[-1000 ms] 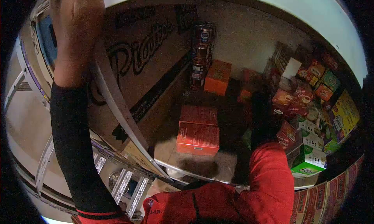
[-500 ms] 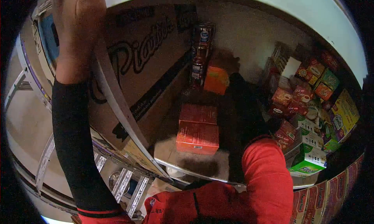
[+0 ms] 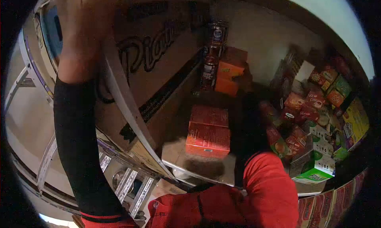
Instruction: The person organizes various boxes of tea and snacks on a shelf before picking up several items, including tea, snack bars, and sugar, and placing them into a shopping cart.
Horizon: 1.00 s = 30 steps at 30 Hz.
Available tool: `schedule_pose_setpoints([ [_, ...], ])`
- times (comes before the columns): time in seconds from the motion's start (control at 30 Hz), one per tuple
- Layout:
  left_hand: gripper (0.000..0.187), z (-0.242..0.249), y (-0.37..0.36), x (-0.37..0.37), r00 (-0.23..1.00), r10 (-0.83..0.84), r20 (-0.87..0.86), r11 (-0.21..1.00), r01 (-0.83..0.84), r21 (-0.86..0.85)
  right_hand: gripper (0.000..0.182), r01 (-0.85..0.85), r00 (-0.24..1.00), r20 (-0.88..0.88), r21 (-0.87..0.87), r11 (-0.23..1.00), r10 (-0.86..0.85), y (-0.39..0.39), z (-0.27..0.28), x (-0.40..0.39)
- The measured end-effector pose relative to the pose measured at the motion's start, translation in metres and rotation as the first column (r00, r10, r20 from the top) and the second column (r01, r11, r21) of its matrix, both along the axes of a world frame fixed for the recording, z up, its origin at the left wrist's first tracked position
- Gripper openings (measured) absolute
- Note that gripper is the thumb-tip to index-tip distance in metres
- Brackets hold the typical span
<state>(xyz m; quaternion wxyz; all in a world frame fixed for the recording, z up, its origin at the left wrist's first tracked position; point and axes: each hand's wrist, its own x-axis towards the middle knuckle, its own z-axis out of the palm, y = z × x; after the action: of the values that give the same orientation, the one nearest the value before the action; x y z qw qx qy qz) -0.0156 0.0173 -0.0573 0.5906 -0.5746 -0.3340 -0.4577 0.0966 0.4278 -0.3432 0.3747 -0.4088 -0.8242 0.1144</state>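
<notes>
My left hand [image 3: 85, 29] is raised at the upper left, against the metal upright [image 3: 125, 97] of the shelf; its fingers are cut off and blurred. Deep in the shelf, my right hand [image 3: 247, 79] is in shadow at the right side of stacked orange boxes [image 3: 230, 71], and its fingers are too dark to make out. Jars with dark contents [image 3: 209, 71] stand just left of those boxes. Closer to the front edge, two red boxes [image 3: 208, 138] lie one behind the other on the shelf board [image 3: 174, 154].
A big brown carton [image 3: 158, 65] lines the shelf's left side. Many small red boxes [image 3: 295, 140], a green and white box [image 3: 317, 166] and a yellow box [image 3: 355, 123] crowd the right. A ladder [image 3: 127, 184] is at the lower left.
The view has shifted slightly, moving the shelf contents rightward in the frame. More of the orange boxes now shows beside my right hand. My left hand remains by the upright.
</notes>
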Motion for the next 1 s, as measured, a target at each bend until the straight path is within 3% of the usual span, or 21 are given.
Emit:
schedule_pose_setpoints([
  [0.03,0.042,-0.001,0.004,0.008,0.993,0.099,0.061,0.994,-0.101,0.043,0.079,0.012,1.000,0.008,-0.012,1.000,-0.012,0.005,-0.001,0.003],
  [0.13,0.043,-0.003,0.004,0.008,0.989,-0.029,0.148,0.997,0.018,0.077,0.080,0.027,0.998,0.055,-0.031,0.999,-0.025,0.010,0.003,0.007],
  [0.23,0.041,0.005,-0.011,-0.025,0.959,-0.280,-0.035,0.951,0.273,-0.143,0.081,0.041,0.995,0.088,-0.042,0.998,-0.037,0.009,0.005,0.012],
  [0.33,0.041,0.007,-0.006,-0.028,0.985,-0.173,-0.016,0.984,0.172,-0.046,0.081,0.055,0.996,0.069,-0.006,0.998,-0.055,-0.003,0.013,0.011],
  [0.4,0.043,0.010,0.005,-0.032,0.998,0.047,-0.039,0.986,-0.040,0.164,0.082,0.024,1.000,0.017,0.060,0.998,-0.025,-0.027,0.028,0.010],
  [0.43,0.044,0.013,0.008,-0.035,0.992,0.119,-0.035,0.966,-0.108,0.235,0.082,-0.036,0.999,0.000,0.085,0.996,0.036,-0.042,0.036,0.010],
  [0.5,0.046,0.016,0.005,-0.045,0.996,0.086,0.027,0.976,-0.090,0.200,0.083,-0.226,0.974,0.047,0.083,0.971,0.223,-0.084,0.052,0.012],
  [0.6,0.045,0.014,0.003,-0.042,0.998,0.049,0.027,0.984,-0.053,0.170,0.084,-0.514,0.770,0.367,-0.128,0.848,0.522,-0.147,0.058,0.027],
  [0.7,0.044,0.013,-0.001,-0.042,0.996,0.089,0.004,0.979,-0.089,0.183,0.080,-0.642,0.493,0.671,-0.149,0.752,0.554,-0.169,0.032,0.040],
  [0.73,0.044,0.014,-0.001,-0.043,0.996,0.092,0.004,0.979,-0.091,0.180,0.080,-0.644,0.492,0.669,-0.151,0.750,0.557,-0.166,0.030,0.044],
  [0.8,0.044,0.015,0.000,-0.047,0.991,0.132,-0.027,0.963,-0.122,0.240,0.080,-0.506,0.514,0.406,-0.568,0.649,0.756,-0.167,0.036,0.051],
  [0.83,0.044,0.015,0.000,-0.048,0.990,0.135,-0.027,0.963,-0.125,0.237,0.080,-0.508,0.511,0.404,-0.570,0.646,0.759,-0.164,0.033,0.055],
  [0.9,0.045,0.015,0.000,-0.049,0.998,0.051,-0.024,0.973,-0.044,0.227,0.079,-0.456,0.598,0.101,-0.773,0.441,0.795,-0.157,0.020,0.061],
  [0.93,0.045,0.016,-0.001,-0.051,0.998,0.050,-0.031,0.974,-0.042,0.222,0.079,-0.461,0.599,0.092,-0.773,0.437,0.795,-0.155,0.012,0.062],
  [1.0,0.048,0.017,-0.007,-0.051,0.966,0.241,-0.095,0.936,-0.205,0.285,0.077,-0.588,0.600,0.179,-0.563,0.581,0.780,-0.156,0.004,0.064],
])
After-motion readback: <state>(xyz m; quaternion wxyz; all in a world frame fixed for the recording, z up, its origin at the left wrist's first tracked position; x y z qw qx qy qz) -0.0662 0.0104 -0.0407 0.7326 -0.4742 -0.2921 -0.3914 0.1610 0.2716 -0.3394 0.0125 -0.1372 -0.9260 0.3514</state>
